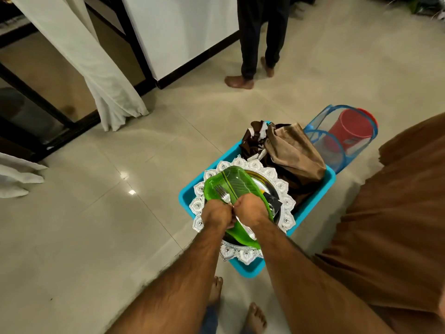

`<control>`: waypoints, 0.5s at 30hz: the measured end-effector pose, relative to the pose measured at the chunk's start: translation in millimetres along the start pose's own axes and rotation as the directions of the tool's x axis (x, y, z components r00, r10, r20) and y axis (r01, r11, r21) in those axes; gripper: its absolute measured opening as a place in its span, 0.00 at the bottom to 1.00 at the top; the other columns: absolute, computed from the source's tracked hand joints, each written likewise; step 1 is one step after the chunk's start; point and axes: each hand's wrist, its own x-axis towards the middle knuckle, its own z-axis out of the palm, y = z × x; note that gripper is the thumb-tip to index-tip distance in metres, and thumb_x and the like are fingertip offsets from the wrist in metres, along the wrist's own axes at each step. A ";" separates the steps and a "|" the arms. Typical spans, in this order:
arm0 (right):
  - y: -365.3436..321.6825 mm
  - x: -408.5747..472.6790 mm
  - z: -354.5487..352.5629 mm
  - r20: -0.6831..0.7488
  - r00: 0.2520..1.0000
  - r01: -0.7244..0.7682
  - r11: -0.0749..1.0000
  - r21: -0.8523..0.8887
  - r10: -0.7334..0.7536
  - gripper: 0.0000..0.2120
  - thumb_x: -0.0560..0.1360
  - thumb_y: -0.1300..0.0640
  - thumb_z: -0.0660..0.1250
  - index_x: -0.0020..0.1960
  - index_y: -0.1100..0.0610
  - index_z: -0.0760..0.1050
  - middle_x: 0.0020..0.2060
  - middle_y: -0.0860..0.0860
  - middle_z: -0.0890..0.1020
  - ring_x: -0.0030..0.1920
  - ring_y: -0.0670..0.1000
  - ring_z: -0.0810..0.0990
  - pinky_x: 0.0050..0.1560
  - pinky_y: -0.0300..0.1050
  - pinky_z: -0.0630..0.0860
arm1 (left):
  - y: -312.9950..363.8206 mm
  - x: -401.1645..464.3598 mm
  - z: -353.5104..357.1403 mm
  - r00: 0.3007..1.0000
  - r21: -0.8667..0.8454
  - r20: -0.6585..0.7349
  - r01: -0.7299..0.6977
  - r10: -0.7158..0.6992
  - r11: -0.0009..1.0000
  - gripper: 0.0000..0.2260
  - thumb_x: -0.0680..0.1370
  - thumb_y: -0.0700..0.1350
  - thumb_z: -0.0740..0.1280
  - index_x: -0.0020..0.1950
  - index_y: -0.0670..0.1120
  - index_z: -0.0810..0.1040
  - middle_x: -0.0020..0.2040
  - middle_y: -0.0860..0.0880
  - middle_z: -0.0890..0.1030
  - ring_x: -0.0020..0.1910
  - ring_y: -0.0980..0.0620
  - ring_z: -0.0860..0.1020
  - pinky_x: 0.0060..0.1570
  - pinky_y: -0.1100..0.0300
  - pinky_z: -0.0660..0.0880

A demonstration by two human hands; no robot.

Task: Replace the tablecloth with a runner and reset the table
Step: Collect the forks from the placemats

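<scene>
The floor [101,237] is of large, glossy beige tiles with small reflections of light. At the far left, a white curtain [79,56] hangs in front of a dark-framed glass door [36,97]. Beside it stands a white wall [183,32] with a dark skirting.

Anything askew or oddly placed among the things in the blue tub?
Yes: the silver scalloped charger plate overhangs the blue plastic tub, resting tilted on crumpled brown cloth. Both hands, left and right, hold cutlery over the green leaf-shaped tray.

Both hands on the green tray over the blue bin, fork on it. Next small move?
Probably lift the green tray level, both hands gripping its near edge: the fork lies loose on it, and it sits on the silver charger in the blue bin.
</scene>
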 end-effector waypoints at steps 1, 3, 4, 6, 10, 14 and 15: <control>-1.0 2.5 0.8 -0.007 1.000 0.001 1.000 0.001 -0.001 0.08 0.77 0.58 0.66 0.44 0.59 0.81 0.43 0.56 0.84 0.46 0.57 0.83 0.44 0.44 0.78 | 2.8 2.3 -0.1 1.000 0.057 -0.013 -0.006 0.007 0.998 0.12 0.77 0.40 0.69 0.34 0.39 0.78 0.33 0.40 0.81 0.28 0.46 0.80 0.30 0.53 0.81; -1.9 3.5 1.5 -0.023 1.000 -0.010 1.000 -0.009 0.010 0.06 0.76 0.58 0.67 0.44 0.59 0.82 0.42 0.55 0.84 0.45 0.57 0.82 0.42 0.44 0.77 | 8.7 3.2 -0.3 1.000 0.132 -0.025 0.001 0.002 0.991 0.13 0.76 0.41 0.71 0.33 0.38 0.78 0.31 0.40 0.81 0.27 0.46 0.80 0.30 0.51 0.82; -1.9 2.5 1.5 -0.035 0.999 -0.022 1.000 -0.017 0.021 0.06 0.76 0.57 0.68 0.45 0.58 0.82 0.43 0.55 0.84 0.46 0.56 0.83 0.42 0.43 0.76 | 10.7 2.9 -0.2 1.000 0.153 -0.024 0.004 -0.001 0.988 0.13 0.76 0.42 0.72 0.33 0.37 0.79 0.30 0.40 0.81 0.26 0.46 0.80 0.30 0.50 0.82; -1.7 1.0 3.2 -0.059 0.998 -0.027 0.999 -0.023 0.026 0.05 0.75 0.58 0.68 0.46 0.57 0.83 0.42 0.54 0.85 0.45 0.56 0.83 0.41 0.43 0.76 | 13.8 0.6 -1.3 1.000 0.190 -0.028 0.005 0.000 0.982 0.14 0.76 0.44 0.72 0.34 0.36 0.79 0.30 0.41 0.81 0.26 0.46 0.80 0.30 0.51 0.82; 0.2 -2.7 3.5 -0.076 0.997 -0.012 0.999 -0.045 0.008 0.05 0.75 0.57 0.69 0.43 0.58 0.83 0.37 0.54 0.83 0.36 0.53 0.78 0.36 0.42 0.76 | 20.4 -7.3 -6.6 1.000 0.276 -0.012 -0.006 0.009 0.961 0.09 0.75 0.42 0.72 0.39 0.36 0.82 0.31 0.42 0.82 0.26 0.48 0.79 0.24 0.59 0.78; 3.0 -17.6 -6.8 -0.114 0.993 0.013 0.999 -0.037 -0.017 0.09 0.77 0.56 0.66 0.45 0.58 0.83 0.40 0.54 0.84 0.40 0.54 0.82 0.39 0.42 0.77 | 24.5 -24.5 -17.6 0.998 0.447 -0.035 -0.035 0.056 0.894 0.07 0.70 0.43 0.75 0.42 0.42 0.81 0.35 0.45 0.82 0.33 0.49 0.82 0.24 0.64 0.71; 3.9 -22.5 -11.0 -0.114 0.993 0.005 1.000 -0.009 -0.006 0.09 0.77 0.56 0.66 0.46 0.58 0.84 0.41 0.55 0.85 0.43 0.55 0.83 0.42 0.43 0.79 | 24.3 -26.4 -19.7 0.996 0.458 -0.046 -0.047 0.077 0.888 0.10 0.70 0.46 0.76 0.44 0.41 0.81 0.39 0.45 0.83 0.38 0.47 0.84 0.30 0.63 0.74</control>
